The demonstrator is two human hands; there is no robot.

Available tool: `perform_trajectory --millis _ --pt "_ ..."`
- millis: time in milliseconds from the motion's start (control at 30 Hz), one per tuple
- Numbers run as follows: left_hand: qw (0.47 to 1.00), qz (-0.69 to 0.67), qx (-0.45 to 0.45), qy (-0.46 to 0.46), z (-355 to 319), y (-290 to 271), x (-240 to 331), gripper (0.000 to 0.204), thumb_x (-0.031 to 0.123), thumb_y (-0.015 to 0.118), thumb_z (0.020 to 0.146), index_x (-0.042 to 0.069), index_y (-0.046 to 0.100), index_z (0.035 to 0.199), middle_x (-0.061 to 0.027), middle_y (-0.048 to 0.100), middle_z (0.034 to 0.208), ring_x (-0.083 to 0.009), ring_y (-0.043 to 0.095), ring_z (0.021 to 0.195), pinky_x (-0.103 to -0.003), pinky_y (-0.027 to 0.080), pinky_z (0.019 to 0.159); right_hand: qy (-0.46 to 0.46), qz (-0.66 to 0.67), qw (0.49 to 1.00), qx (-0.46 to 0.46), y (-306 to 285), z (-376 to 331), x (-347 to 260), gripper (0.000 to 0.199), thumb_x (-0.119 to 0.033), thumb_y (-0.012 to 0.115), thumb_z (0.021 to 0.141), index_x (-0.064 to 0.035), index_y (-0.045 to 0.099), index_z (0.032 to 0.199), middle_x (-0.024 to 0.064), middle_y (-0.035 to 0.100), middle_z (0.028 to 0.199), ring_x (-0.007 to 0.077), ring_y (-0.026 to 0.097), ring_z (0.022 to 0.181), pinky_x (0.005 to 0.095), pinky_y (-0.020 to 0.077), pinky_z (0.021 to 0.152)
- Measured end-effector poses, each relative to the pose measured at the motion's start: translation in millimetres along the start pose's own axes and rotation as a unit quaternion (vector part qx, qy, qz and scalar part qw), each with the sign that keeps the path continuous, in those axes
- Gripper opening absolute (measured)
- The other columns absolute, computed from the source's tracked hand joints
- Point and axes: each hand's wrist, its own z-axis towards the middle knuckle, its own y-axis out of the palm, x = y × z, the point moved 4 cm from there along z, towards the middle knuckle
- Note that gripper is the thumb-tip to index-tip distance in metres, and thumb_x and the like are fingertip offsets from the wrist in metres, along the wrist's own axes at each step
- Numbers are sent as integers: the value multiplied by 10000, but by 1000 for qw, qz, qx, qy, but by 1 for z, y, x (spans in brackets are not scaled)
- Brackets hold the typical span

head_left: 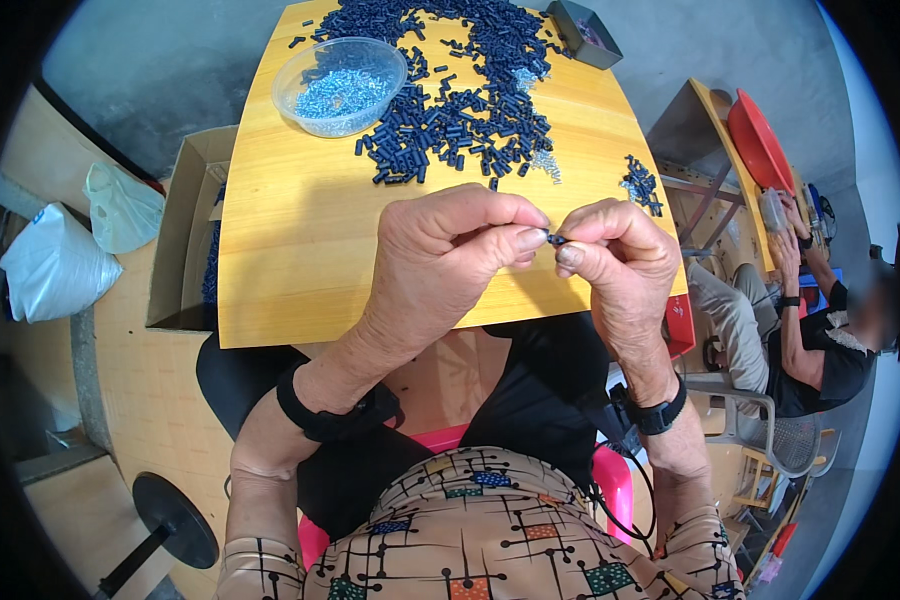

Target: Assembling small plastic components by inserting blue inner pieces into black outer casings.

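Over the near part of the wooden table, my left hand [462,238] and my right hand [625,250] meet, thumbs and forefingers pinched. Between their fingertips is a small black cylindrical piece [557,239], mostly covered by the fingers. Whether a second small part is pinched with it I cannot tell. Just beyond the hands lies a wide heap of similar short black pieces [460,130]. Tiny silvery parts [546,166] lie at the heap's right edge. A clear round plastic bowl [288,88] to the left holds many tiny shiny silver-blue parts [345,95].
A smaller pile of black pieces [642,186] lies at the table's right edge. The far right corner holds a dark tray [595,45]. Left of the table stands a cardboard box [170,250], with white bags [58,265] beyond it. Another person [810,340] sits at the right near a red basin [755,140].
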Motion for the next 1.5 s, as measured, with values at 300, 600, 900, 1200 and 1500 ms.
perform_trajectory --millis 300,600,900,1200,1500 --pt "999 23 18 38 -2 0 2 70 -31 648 768 -22 661 836 -61 650 743 -97 615 663 -206 487 600 8 31 999 21 0 -1 4 117 53 697 739 33 612 816 90 638 778 98 596 653 206 495 587" --pt "998 -45 -14 -43 0 4 -5 61 0 625 797 -25 668 832 -53 660 758 -90 618 651 -203 500 595 8 24 1000 17 -1 -3 4 118 47 704 734 30 610 802 88 636 776 100 595 664 208 493 592" --pt "961 -205 -47 -180 -2 6 -20 147 72 623 824 -50 649 903 -95 654 789 -127 633 662 -235 532 627 -9 -5 1000 12 -3 -6 5 121 51 708 722 17 611 787 84 636 778 105 596 696 213 493 615" --pt "927 -276 -70 -242 -5 8 -34 179 102 640 806 -43 648 909 -93 645 758 -144 635 641 -248 537 611 -24 -45 998 -25 -4 -6 3 124 60 707 711 27 607 776 96 634 775 123 597 706 229 491 624" --pt "940 -240 -47 -237 -7 12 -31 110 50 629 811 -11 653 899 -102 649 780 -163 632 615 -297 552 600 -28 -39 999 -23 -5 -6 10 132 57 715 706 24 611 781 93 634 790 119 593 717 227 487 635"
